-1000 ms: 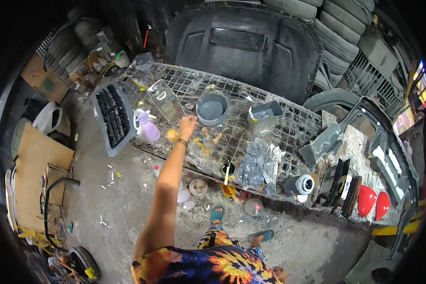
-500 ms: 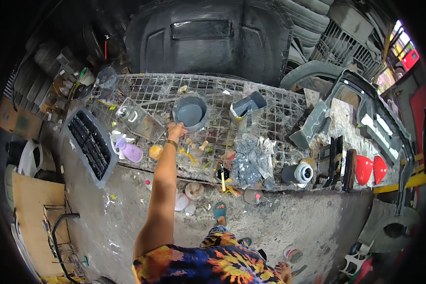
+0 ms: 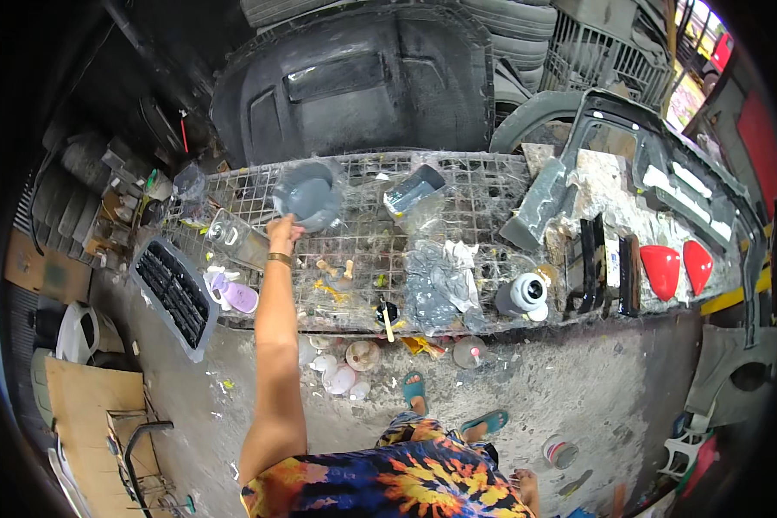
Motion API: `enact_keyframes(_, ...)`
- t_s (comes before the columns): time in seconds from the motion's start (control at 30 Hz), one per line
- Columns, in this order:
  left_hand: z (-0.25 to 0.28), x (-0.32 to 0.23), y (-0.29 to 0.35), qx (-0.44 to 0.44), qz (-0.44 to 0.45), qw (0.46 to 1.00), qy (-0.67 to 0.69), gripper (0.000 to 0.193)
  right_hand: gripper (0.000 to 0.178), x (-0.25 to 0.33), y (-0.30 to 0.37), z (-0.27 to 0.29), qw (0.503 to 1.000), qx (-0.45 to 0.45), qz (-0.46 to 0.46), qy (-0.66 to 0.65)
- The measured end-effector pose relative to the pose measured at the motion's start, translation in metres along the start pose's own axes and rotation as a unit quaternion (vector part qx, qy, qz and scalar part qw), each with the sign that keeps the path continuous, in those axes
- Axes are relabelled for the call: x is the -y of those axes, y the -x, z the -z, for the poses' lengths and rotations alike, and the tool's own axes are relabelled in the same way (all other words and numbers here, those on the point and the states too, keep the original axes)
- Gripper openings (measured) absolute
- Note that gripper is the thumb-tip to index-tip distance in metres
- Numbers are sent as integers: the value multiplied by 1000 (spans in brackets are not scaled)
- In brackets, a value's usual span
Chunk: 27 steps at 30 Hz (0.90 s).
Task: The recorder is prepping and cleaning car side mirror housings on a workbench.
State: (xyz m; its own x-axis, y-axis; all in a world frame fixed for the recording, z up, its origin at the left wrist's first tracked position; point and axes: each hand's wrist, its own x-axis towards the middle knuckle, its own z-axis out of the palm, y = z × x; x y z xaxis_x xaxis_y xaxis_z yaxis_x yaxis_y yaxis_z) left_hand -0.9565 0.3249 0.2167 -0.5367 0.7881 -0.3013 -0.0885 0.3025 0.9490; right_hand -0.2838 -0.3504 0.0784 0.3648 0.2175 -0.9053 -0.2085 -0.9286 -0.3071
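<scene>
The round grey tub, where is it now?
In the head view, the tub is left of centre over the metal grid table, with the left hand at its near rim and a grey rectangular container to its right.

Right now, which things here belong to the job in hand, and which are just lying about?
Seemingly in use:
grey tub, with the left hand at its near rim

Apparently just lying about, untouched:
purple bottle
slatted panel
red pieces
dark hood-shaped panel
</scene>
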Motion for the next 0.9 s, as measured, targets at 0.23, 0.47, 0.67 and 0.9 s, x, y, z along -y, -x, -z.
enact_keyframes(0.23, 35, -99, 91, -14, -194, 981, 14, 32, 24, -32, -88, 74, 997, 71, 18, -12)
enact_keyframes(0.47, -4, -176, 239, 23, -184, 973, 140, 34, 23, 8, -171, 201, 983, 34, 123, -130)
enact_keyframes(0.67, -157, -173, 374, 228, -221, 941, 120, 30, 28, 119, -201, 312, 960, 30, 272, -67)
enact_keyframes(0.9, -402, -123, 576, 327, -146, 924, 136, 20, 26, 268, -187, 367, 908, 113, 387, -112)
